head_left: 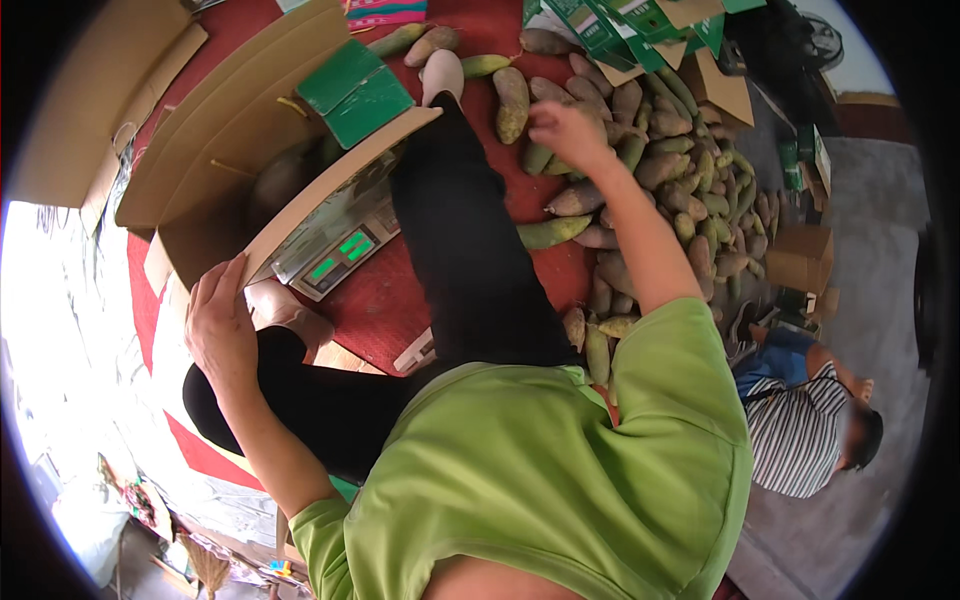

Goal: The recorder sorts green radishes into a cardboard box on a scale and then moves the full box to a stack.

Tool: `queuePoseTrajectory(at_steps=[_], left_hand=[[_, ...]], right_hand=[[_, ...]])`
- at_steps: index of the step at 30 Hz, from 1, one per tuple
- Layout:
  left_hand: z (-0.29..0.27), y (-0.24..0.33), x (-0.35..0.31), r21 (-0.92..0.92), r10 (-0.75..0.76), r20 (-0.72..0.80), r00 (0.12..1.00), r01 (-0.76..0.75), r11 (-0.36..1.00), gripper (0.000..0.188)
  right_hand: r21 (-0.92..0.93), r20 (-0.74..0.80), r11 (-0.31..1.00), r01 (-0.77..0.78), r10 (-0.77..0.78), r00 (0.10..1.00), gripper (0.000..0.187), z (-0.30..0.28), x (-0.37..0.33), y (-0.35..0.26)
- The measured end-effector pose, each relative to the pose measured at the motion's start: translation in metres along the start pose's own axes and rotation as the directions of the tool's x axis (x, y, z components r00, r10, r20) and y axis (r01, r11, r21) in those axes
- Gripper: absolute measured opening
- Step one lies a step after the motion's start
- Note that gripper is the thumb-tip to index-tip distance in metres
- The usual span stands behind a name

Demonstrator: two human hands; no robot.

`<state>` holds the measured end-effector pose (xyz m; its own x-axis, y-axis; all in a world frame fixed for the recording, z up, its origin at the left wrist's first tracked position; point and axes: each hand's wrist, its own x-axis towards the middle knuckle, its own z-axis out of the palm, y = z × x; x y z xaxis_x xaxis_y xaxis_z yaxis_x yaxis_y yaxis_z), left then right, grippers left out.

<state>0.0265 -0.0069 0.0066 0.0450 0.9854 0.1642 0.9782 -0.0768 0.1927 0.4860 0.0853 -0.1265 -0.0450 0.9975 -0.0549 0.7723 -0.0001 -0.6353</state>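
My left hand (222,325) grips the near edge of a large open cardboard box (330,185), its fingers lying along the flap. Inside the box, in shadow, sits a dark rounded shape I cannot make out. Beneath the long flap stands a scale (345,255) with lit green displays. Out over a heap of oblong green and brown vegetables (665,170) reaches my right hand (568,135), its fingers apart and slightly bent, with nothing visible in them. Closest to those fingertips lies a brownish-green oblong vegetable (510,105) on the red mat (375,325).
A green carton (355,92) rests against the box's far side. Flattened green cartons (610,30) lie beyond the heap. At the right, a person in a striped shirt (800,430) is on the grey floor (870,270). A broom head (205,562) shows at lower left.
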Motion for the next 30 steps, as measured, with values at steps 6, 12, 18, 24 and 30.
queuePoseTrajectory(at_steps=[6, 12, 18, 24, 30], left_hand=[[0.004, -0.003, -0.001, -0.018, 0.026, 0.0, 1.0, -0.026, 0.999, 0.034], [0.009, -0.01, -0.005, 0.037, 0.038, -0.031, 0.999, -0.037, 0.999, 0.038], [0.004, 0.001, 0.0, 0.073, 0.047, -0.037, 0.998, -0.044, 0.996, 0.037], [0.0, 0.002, 0.003, 0.049, 0.059, -0.04, 0.997, -0.057, 0.997, 0.034], [-0.003, -0.001, 0.003, 0.06, 0.072, -0.048, 0.996, -0.069, 0.996, 0.031]], right_hand=[[-0.408, 0.298, 0.897, -0.171, 0.308, 0.903, 0.03, 0.075, -0.094, 0.127], [0.385, 0.368, 0.007, -0.923, 0.916, 0.16, 0.047, 0.138, -0.165, 0.15], [0.627, 0.484, -0.336, -0.703, 0.875, 0.014, 0.06, 0.166, -0.169, 0.175], [0.731, 0.478, -0.421, -0.538, 0.878, -0.038, 0.055, 0.179, -0.148, 0.177], [0.769, 0.506, -0.31, -0.559, 0.83, 0.236, 0.055, 0.18, -0.159, 0.166]])
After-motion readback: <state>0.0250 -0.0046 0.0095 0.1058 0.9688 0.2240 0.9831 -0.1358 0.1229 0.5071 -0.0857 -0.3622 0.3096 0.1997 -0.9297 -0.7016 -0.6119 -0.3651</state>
